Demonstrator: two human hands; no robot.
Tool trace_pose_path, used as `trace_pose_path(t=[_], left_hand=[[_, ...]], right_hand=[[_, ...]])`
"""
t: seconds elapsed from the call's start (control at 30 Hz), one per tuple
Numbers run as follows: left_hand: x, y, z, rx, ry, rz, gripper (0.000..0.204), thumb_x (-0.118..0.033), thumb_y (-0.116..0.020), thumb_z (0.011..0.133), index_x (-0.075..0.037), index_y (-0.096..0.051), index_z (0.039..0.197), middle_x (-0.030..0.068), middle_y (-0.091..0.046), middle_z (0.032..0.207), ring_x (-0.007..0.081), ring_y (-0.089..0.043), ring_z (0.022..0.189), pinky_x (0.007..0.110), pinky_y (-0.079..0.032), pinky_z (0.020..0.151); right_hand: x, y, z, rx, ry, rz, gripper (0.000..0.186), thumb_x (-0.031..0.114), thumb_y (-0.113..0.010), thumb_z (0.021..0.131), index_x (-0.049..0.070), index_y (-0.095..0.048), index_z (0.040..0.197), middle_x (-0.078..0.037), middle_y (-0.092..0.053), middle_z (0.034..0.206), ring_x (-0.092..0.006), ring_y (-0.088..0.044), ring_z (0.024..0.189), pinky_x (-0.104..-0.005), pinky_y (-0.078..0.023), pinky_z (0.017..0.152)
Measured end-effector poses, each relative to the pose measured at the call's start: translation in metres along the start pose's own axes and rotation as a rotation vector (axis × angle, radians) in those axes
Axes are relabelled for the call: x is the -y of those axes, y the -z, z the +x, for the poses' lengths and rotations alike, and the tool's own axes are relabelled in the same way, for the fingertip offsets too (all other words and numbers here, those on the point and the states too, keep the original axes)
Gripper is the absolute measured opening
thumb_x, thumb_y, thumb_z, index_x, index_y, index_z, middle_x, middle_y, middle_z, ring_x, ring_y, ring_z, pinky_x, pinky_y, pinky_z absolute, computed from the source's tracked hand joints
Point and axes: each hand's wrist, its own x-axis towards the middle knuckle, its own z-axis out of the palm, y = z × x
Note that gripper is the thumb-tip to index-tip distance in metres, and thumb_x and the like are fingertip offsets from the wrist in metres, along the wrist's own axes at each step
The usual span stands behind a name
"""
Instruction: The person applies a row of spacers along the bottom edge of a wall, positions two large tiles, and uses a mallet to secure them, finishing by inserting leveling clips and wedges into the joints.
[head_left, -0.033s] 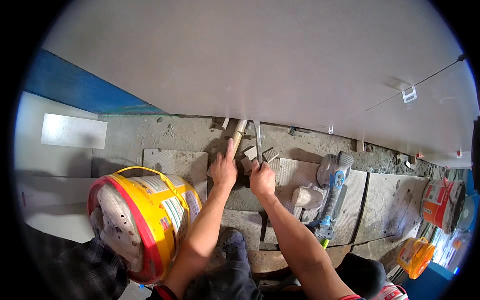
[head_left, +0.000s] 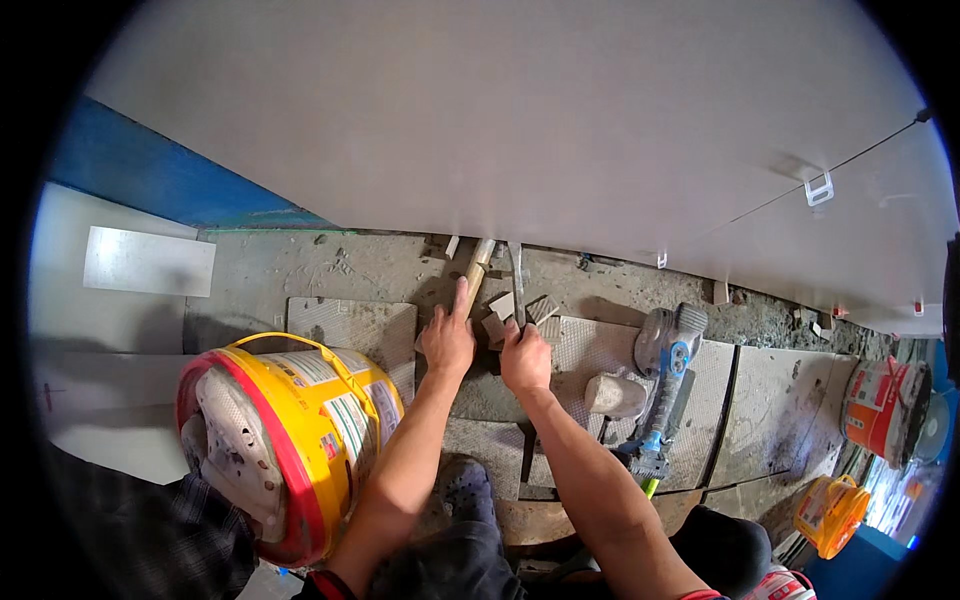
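Observation:
At the foot of the large grey wall tile (head_left: pixel 560 120), my left hand (head_left: pixel 447 342) is closed round a pale, wood-coloured stick (head_left: pixel 480 265), its index finger stretched along it. The stick's far end meets the tile's lower edge. Just to the right, my right hand (head_left: pixel 525 358) grips a flat metal bar (head_left: pixel 516 280), whose far end also reaches that edge. Small broken tile pieces (head_left: pixel 541 309) lie around the bar, close to my right hand. My palms hide the near ends of both stick and bar.
A yellow bucket (head_left: pixel 305 365) with a red rim stands left of my arm. On the right lie a blue-grey power tool (head_left: pixel 665 395) and a pale rounded block (head_left: pixel 615 396) on floor tiles (head_left: pixel 770 400). A white clip (head_left: pixel 819 188) sits in the wall joint. More buckets (head_left: pixel 832 513) stand far right.

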Motion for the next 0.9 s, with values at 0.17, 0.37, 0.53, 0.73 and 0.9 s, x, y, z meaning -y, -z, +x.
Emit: trace_pose_path(t=[0.17, 0.37, 0.53, 0.73, 0.9], left_hand=[[0.005, 0.002, -0.004, 0.009, 0.006, -0.008, 0.082, -0.015, -0.065, 0.085, -0.028, -0.018, 0.152, 0.0213, -0.06, 0.101, 0.0383, -0.064, 0.09, 0.048, -0.053, 0.077], [0.02, 0.005, -0.04, 0.122, 0.122, -0.23, 0.08, -0.015, -0.061, 0.087, -0.029, -0.017, 0.152, 0.022, -0.058, 0.105, 0.0408, -0.063, 0.088, 0.05, -0.052, 0.076], [0.018, 0.02, -0.071, 0.312, 0.246, -0.133, 0.077, -0.013, -0.061, 0.085, -0.021, -0.023, 0.151, 0.0245, -0.057, 0.109, 0.0427, -0.06, 0.096, 0.048, -0.05, 0.082], [0.005, 0.028, -0.011, -0.072, 0.08, -0.253, 0.04, -0.019, -0.062, 0.086, -0.005, -0.055, 0.122, 0.0227, -0.057, 0.112, 0.0405, -0.053, 0.109, 0.047, -0.045, 0.092], [0.002, 0.012, 0.055, -0.151, 0.158, -0.39, 0.042, -0.023, -0.064, 0.086, 0.001, -0.055, 0.12, 0.0234, -0.058, 0.111, 0.0417, -0.057, 0.103, 0.047, -0.046, 0.09]], right_hand=[[-0.004, -0.006, -0.001, -0.01, 0.039, -0.024, 0.045, 0.038, -0.047, 0.097, -0.004, -0.057, 0.084, -0.034, -0.062, 0.084, -0.0516, -0.06, 0.083, -0.0555, -0.049, 0.074], [-0.009, -0.01, 0.003, -0.027, 0.077, -0.049, 0.047, 0.04, -0.045, 0.097, -0.003, -0.056, 0.085, -0.034, -0.063, 0.085, -0.0516, -0.061, 0.084, -0.0568, -0.048, 0.075], [-0.007, -0.005, 0.006, 0.014, 0.058, -0.046, 0.046, 0.04, -0.043, 0.098, -0.002, -0.057, 0.088, -0.033, -0.063, 0.086, -0.0512, -0.061, 0.085, -0.0568, -0.049, 0.075], [-0.007, -0.007, 0.006, 0.015, 0.054, -0.064, 0.045, 0.04, -0.043, 0.098, -0.002, -0.057, 0.087, -0.033, -0.063, 0.086, -0.0509, -0.061, 0.084, -0.0569, -0.049, 0.074], [-0.007, -0.009, 0.005, 0.033, 0.035, -0.087, 0.049, 0.043, -0.042, 0.098, -0.003, -0.056, 0.09, -0.033, -0.064, 0.086, -0.0504, -0.062, 0.084, -0.0568, -0.049, 0.075]])
